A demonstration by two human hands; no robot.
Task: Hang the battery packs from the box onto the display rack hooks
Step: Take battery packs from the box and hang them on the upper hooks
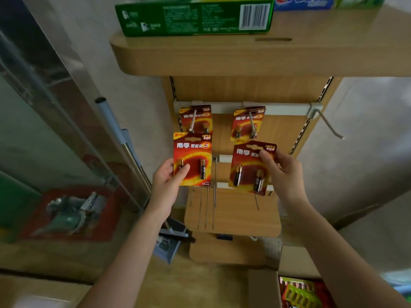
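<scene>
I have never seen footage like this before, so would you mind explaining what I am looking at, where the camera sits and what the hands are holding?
There is no machine here: one wide-angle camera is worn on a person's head, looking forward and down, so the two bare arms reaching in from the bottom are the wearer's own. The left hand holds one red battery pack by its lower left corner. The right hand pinches a second battery pack near its top edge. Both are raised before a wooden display rack. On its white rail, two hooks already carry hung packs, and one hook on the right is bare. Lower down, more thin hooks stick out. At the bottom right, an open cardboard box holds more goods.
</scene>
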